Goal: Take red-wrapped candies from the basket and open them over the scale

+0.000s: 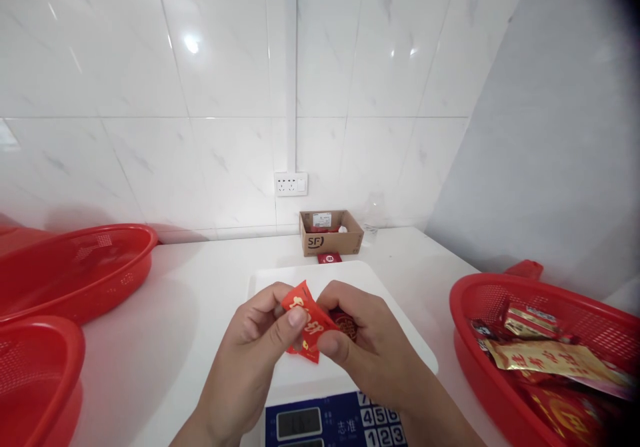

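Above the scale (343, 410), fingers (345, 292) hold a red packet (313, 326).

The left hand (257, 344) and right hand (373, 334) partly hid the red packet (311, 327); the right covered much of a dark red item (346, 326). The scale (345, 404) ran off the bottom edge, its display (299, 423) too faint to read.

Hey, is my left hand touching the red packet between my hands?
Touching. The head view shows the left hand pinching the red packet, its thumb lying on the printed front.
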### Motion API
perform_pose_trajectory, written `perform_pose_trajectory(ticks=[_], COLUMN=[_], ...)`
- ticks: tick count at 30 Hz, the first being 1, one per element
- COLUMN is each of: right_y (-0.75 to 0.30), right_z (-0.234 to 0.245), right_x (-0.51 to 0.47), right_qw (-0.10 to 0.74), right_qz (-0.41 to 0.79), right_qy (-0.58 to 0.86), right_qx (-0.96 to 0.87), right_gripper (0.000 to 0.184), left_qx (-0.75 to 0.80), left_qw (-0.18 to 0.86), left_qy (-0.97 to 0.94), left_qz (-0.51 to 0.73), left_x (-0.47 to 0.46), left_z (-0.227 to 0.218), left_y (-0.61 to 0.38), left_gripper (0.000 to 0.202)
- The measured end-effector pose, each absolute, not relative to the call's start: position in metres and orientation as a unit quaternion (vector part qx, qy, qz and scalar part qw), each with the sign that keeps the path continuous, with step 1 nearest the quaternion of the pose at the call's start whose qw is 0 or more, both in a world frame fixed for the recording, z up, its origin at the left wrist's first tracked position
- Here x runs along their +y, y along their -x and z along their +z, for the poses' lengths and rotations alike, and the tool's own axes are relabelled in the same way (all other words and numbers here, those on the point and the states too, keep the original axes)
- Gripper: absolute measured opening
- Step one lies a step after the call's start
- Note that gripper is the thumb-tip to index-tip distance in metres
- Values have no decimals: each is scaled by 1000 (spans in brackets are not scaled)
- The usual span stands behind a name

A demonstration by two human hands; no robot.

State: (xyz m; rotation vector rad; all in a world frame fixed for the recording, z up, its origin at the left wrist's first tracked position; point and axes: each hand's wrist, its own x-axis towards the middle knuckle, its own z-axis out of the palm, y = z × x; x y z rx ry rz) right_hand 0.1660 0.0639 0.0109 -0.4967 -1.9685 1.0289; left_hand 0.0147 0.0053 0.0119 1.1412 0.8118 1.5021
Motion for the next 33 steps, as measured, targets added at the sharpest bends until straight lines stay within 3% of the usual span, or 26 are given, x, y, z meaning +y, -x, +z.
perform_pose_trajectory(ticks=[15,24,33], right_y=[-166,-163,-168], right_z=[13,14,14], right_x=[64,62,68], right_qw=[381,436,417], right_qz=[377,316,333], right_qy=[199,139,197], right_qx=[-820,-831,-822], right_gripper=[61,52,41], left_qx=[367,344,373], left_qw=[510,503,477], left_qy=[-496,-482,-485], left_qz=[599,630,631], left_x=[6,4,10], left_z=[6,8,5], left_y=[-16,-19,-20], left_gripper=[23,17,20])
